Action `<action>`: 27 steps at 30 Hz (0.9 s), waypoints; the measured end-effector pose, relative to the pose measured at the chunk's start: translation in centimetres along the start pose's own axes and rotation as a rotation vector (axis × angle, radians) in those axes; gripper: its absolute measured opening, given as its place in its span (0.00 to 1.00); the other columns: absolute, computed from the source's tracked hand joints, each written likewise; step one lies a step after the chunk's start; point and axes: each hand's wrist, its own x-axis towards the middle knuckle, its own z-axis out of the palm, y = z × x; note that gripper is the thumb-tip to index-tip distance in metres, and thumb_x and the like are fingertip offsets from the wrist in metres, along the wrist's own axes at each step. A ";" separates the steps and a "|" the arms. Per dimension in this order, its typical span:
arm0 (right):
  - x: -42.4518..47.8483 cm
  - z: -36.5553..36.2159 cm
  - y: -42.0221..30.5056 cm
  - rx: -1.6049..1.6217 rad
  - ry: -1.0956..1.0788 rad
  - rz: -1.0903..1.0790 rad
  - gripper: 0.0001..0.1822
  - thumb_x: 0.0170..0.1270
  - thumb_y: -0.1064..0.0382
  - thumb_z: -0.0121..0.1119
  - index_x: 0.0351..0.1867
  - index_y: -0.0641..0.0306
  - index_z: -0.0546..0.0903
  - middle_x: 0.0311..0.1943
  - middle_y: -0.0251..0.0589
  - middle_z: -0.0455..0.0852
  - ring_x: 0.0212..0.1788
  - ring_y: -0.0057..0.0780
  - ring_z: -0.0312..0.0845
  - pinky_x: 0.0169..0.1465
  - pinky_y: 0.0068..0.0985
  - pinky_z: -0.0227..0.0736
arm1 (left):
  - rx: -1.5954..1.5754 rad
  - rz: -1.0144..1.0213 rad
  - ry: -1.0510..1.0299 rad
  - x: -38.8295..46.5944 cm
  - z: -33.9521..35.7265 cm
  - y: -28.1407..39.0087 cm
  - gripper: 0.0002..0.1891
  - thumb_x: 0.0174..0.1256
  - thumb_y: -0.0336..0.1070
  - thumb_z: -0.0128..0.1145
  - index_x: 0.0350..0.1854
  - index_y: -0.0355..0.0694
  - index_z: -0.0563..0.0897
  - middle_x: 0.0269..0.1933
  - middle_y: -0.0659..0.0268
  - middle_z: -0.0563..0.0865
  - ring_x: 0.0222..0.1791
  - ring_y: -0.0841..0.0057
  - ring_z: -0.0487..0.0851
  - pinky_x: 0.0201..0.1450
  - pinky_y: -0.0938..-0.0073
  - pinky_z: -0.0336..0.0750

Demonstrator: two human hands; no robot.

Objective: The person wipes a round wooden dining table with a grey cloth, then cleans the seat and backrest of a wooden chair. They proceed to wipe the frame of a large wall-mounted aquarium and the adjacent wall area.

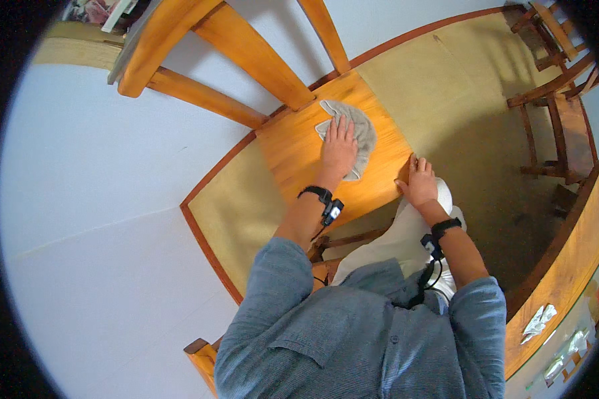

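Note:
My left hand (pixel 339 149) lies palm down on a grey cloth (pixel 363 129) with a pale hem, pressing it against the wooden seat (pixel 299 154) of a chair. The cloth is partly bunched and spreads out to the right of my fingers. At the seat's near right corner is my right hand (pixel 421 184), its thumb against the front edge and its fingers bent at the corner, just above my knee. What its fingertips touch underneath is hidden. Slats of the chair's backrest (pixel 259 55) rise from the seat's far edge.
A pale wall (pixel 105 164) with a reddish-brown baseboard (pixel 209 259) runs behind and left of the chair. More wooden chairs (pixel 571 129) stand at the right. A wooden table (pixel 579 279) curves along the right rim, with a crumpled tissue (pixel 539 323) on it.

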 end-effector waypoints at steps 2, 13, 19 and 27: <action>0.0 0.7 0.3 -0.017 0.044 -0.012 0.50 0.63 0.41 0.66 0.77 0.68 0.57 0.62 0.49 0.69 0.64 0.48 0.66 0.67 0.39 0.67 | -0.049 0.003 0.030 -2.8 0.1 0.9 0.31 0.77 0.45 0.46 0.77 0.35 0.62 0.81 0.49 0.55 0.80 0.47 0.51 0.81 0.50 0.48; -0.4 0.5 0.4 -0.023 0.084 -0.042 0.47 0.65 0.42 0.64 0.75 0.71 0.59 0.63 0.48 0.69 0.64 0.46 0.67 0.66 0.38 0.69 | -0.105 -0.159 0.104 -15.1 0.4 0.2 0.35 0.69 0.41 0.55 0.77 0.37 0.63 0.79 0.46 0.58 0.77 0.40 0.55 0.77 0.42 0.53; -0.4 0.0 0.3 0.002 0.051 -0.034 0.47 0.65 0.42 0.65 0.76 0.70 0.59 0.64 0.48 0.69 0.65 0.46 0.67 0.67 0.37 0.69 | 0.011 -0.358 0.144 -16.6 0.5 0.7 0.36 0.70 0.44 0.53 0.78 0.37 0.61 0.79 0.43 0.57 0.76 0.35 0.55 0.76 0.36 0.51; -0.2 0.7 0.8 -0.033 0.071 -0.052 0.48 0.65 0.41 0.65 0.76 0.67 0.59 0.63 0.48 0.70 0.65 0.44 0.68 0.67 0.37 0.69 | 0.083 -0.500 0.088 -16.8 0.3 1.6 0.37 0.72 0.48 0.50 0.79 0.36 0.57 0.80 0.42 0.55 0.77 0.34 0.52 0.75 0.31 0.48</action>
